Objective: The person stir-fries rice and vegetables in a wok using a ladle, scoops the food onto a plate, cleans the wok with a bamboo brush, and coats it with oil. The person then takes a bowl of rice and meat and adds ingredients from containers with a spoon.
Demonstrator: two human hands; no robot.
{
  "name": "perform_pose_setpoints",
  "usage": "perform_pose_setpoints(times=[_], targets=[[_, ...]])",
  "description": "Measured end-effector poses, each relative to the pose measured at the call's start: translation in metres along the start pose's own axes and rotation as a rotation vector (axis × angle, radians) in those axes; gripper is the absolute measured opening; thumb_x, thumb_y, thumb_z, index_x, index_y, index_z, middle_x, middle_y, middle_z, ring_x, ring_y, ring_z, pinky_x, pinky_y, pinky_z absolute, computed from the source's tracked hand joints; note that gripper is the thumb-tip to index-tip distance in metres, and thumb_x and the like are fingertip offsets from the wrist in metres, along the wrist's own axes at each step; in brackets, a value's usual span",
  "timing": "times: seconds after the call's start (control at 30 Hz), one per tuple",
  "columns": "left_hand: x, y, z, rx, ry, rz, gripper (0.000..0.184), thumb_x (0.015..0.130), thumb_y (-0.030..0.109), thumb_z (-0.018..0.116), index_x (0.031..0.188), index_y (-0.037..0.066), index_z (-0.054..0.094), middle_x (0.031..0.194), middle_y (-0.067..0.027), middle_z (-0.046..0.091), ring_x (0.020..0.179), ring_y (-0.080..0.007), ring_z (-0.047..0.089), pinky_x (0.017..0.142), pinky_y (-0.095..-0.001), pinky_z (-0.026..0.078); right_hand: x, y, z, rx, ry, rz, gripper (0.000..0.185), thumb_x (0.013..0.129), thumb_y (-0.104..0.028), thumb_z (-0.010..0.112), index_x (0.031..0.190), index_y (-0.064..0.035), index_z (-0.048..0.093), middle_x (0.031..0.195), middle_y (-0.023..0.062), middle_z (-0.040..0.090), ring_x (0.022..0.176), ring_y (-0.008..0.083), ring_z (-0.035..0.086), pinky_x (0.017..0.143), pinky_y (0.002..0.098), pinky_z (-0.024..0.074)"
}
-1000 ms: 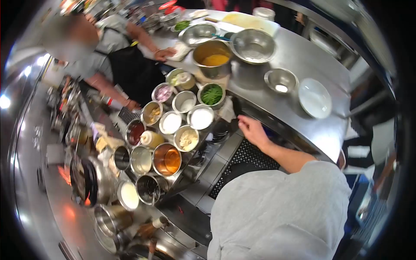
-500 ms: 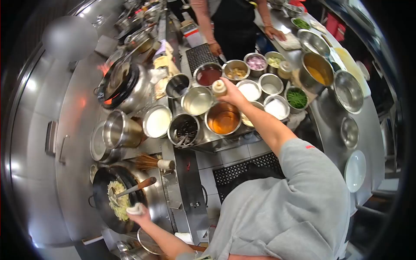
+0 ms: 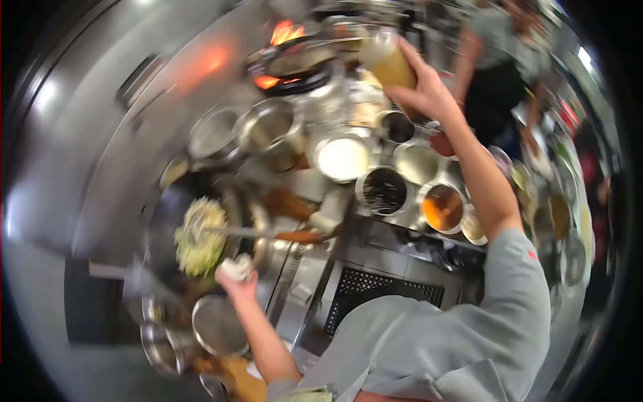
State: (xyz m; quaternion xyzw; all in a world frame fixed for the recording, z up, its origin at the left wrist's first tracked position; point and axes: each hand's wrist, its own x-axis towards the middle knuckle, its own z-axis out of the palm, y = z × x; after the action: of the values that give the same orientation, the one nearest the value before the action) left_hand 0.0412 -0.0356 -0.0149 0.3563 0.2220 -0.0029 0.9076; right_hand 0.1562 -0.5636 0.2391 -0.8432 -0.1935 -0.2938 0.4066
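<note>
My right hand point(image 3: 427, 90) is raised, its fingers wrapped round a squeeze bottle point(image 3: 388, 63) of yellowish liquid, blurred by motion. The bottle is up in front of the pots. At lower left, my left hand point(image 3: 240, 285) grips a folded white cloth point(image 3: 236, 267) at the near edge of a dark wok point(image 3: 166, 211). Pale shredded vegetables point(image 3: 201, 251) lie in the wok. A ladle point(image 3: 298, 237) with a wooden handle rests across it, its bowl in the shreds and its handle pointing right, untouched by either hand.
Steel pots hold white liquid point(image 3: 343, 159), dark sauce point(image 3: 383, 191) and orange liquid point(image 3: 442, 208). Flames point(image 3: 287, 32) rise round another wok at the back. A brush point(image 3: 291, 203) lies beside the near wok. Another person point(image 3: 499, 74) stands at upper right.
My right hand has lifted the squeeze bottle from above the pots, up and closer to the camera. The view has turned left. My left hand still grips the cloth by the wok.
</note>
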Motion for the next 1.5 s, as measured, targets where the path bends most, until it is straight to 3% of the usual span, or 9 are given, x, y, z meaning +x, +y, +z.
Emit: perform_pose_setpoints(times=[0.07, 0.17, 0.27, 0.47, 0.73, 0.97, 1.07, 1.43, 1.5], targets=[[0.0, -0.004, -0.014, -0.108, 0.196, 0.039, 0.032, 0.08, 0.055, 0.047, 0.089, 0.024, 0.051, 0.086, -0.0043, 0.06, 0.063, -0.0199, 0.055, 0.039, -0.0276, 0.034, 0.02, -0.055, 0.119, -0.149, -0.499, -0.38, 0.087, 0.064, -0.013, 0.074, 0.141, -0.0162, 0.033, 0.123, 0.0207, 0.053, 0.105, 0.0373, 0.056, 0.092, 0.0395, 0.0467], [-0.01, -0.002, 0.001, -0.072, 0.201, 0.0, 0.034, 0.085, 0.055, 0.043, 0.092, 0.023, 0.053, 0.085, -0.0033, 0.06, 0.066, -0.0196, 0.057, 0.042, -0.0283, 0.036, 0.017, -0.14, 0.208, -0.429, -0.996, -0.505, 0.086, 0.066, -0.023, 0.075, 0.14, -0.0272, 0.032, 0.099, 0.016, 0.058, 0.09, 0.0348, 0.062, 0.08, 0.0432, 0.0505], [-0.006, 0.0, 0.0, -0.019, 0.243, -0.029, 0.036, 0.086, 0.055, 0.042, 0.091, 0.021, 0.054, 0.081, -0.0029, 0.06, 0.068, -0.0196, 0.059, 0.043, -0.0281, 0.037, 0.012, -0.171, 0.294, -0.468, -0.994, -0.646, 0.079, 0.07, -0.03, 0.071, 0.138, -0.0223, 0.032, 0.1, 0.0174, 0.059, 0.089, 0.035, 0.063, 0.08, 0.0429, 0.0514], [-0.01, -0.001, 0.002, 0.038, 0.289, 0.006, 0.034, 0.087, 0.053, 0.043, 0.09, 0.022, 0.056, 0.075, 0.0028, 0.059, 0.067, -0.0138, 0.058, 0.046, -0.0278, 0.038, 0.047, -0.156, 0.333, -0.185, -0.872, -0.262, 0.086, 0.067, -0.035, 0.072, 0.139, -0.0137, 0.032, 0.114, 0.0225, 0.058, 0.096, 0.0387, 0.061, 0.085, 0.0452, 0.0478], [-0.014, -0.002, 0.011, -0.073, 0.351, 0.011, 0.039, 0.083, 0.058, 0.045, 0.094, 0.021, 0.053, 0.081, -0.0082, 0.061, 0.069, -0.0228, 0.059, 0.042, -0.0296, 0.037, -0.035, -0.026, 0.147, 0.635, -0.436, 0.188, 0.093, 0.064, -0.018, 0.079, 0.141, -0.0019, 0.029, 0.131, 0.0146, 0.048, 0.123, 0.0243, 0.045, 0.104, 0.0351, 0.0307], [-0.002, -0.003, 0.004, -0.076, 0.219, 0.082, 0.041, 0.081, 0.054, 0.046, 0.083, 0.013, 0.053, 0.075, -0.0137, 0.06, 0.052, -0.0227, 0.055, 0.035, -0.0292, 0.042, -0.167, 0.107, -0.027, 0.029, 0.12, 0.457, 0.086, 0.063, -0.015, 0.078, 0.137, -0.0025, 0.035, 0.121, 0.0135, 0.055, 0.11, 0.0222, 0.054, 0.097, 0.0341, 0.0399], [-0.002, -0.001, 0.008, -0.139, 0.152, -0.052, 0.074, 0.077, 0.059, 0.047, 0.113, -0.005, 0.049, 0.094, -0.0213, 0.06, 0.064, -0.0254, 0.058, 0.041, -0.0286, 0.04, -0.194, 0.104, -0.063, -0.073, 0.323, 0.502, 0.084, 0.064, -0.019, 0.079, 0.135, -0.0021, 0.037, 0.121, 0.0137, 0.054, 0.109, 0.0227, 0.054, 0.095, 0.0348, 0.041], [-0.012, 0.0, 0.026, 0.035, 0.359, -0.015, 0.067, 0.078, 0.061, 0.046, 0.106, 0.001, 0.055, 0.09, -0.0152, 0.062, 0.072, -0.0239, 0.061, 0.045, -0.0274, 0.042, -0.229, 0.186, -0.037, -0.215, 0.474, 0.461, 0.093, 0.06, -0.021, 0.083, 0.136, -0.0014, 0.032, 0.125, 0.0175, 0.049, 0.115, 0.0278, 0.048, 0.101, 0.0369, 0.035], [0.003, -0.001, -0.01, 0.007, 0.163, 0.025, 0.055, 0.081, 0.056, 0.044, 0.102, 0.007, 0.056, 0.089, -0.0131, 0.063, 0.074, -0.0264, 0.062, 0.046, -0.0341, 0.046, -0.247, 0.199, -0.028, -0.172, 0.455, 0.481, 0.089, 0.063, -0.016, 0.082, 0.135, -0.0006, 0.033, 0.132, 0.0165, 0.041, 0.117, 0.0265, 0.045, 0.102, 0.0352, 0.0329]])
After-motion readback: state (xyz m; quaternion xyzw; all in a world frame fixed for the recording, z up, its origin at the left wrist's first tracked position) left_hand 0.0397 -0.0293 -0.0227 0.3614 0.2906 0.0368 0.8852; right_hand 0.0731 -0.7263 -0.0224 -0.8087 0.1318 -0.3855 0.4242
